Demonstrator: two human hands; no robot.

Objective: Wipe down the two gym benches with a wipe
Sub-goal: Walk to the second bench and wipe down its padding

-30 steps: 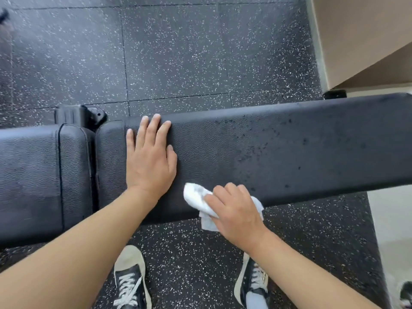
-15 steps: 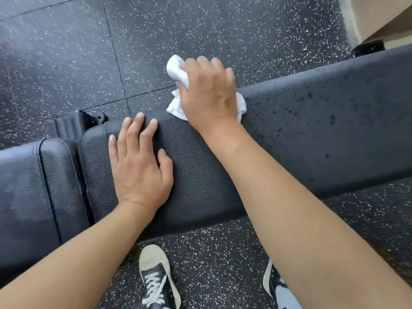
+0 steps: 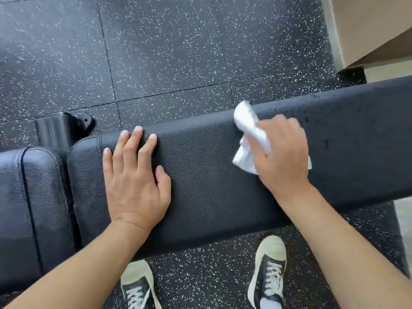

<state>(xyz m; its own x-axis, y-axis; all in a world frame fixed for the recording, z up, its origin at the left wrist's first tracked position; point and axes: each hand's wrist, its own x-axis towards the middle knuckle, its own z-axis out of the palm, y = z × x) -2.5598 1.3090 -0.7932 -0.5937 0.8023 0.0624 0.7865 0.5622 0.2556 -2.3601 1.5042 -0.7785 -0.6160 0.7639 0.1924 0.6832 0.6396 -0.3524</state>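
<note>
A black padded gym bench [image 3: 207, 175] runs across the view, with its long back pad to the right and a separate seat pad [image 3: 26, 197] to the left. My left hand [image 3: 136, 179] lies flat on the back pad near its left end, fingers spread. My right hand [image 3: 283, 157] grips a crumpled white wipe [image 3: 247, 139] and presses it on the pad's top, near the far edge. Right of the wipe the pad shows dark wet specks.
Black rubber floor tiles [image 3: 178, 52] with white flecks surround the bench. A black bench foot with a wheel [image 3: 64, 128] sticks out behind the gap between the pads. A tan wall or box [image 3: 374, 25] stands at the top right. My two sneakers [image 3: 267, 273] are under the near edge.
My right hand swept the wipe from the pad's near edge to its far edge, then came back onto the top and further right. My left hand stayed flat in place.
</note>
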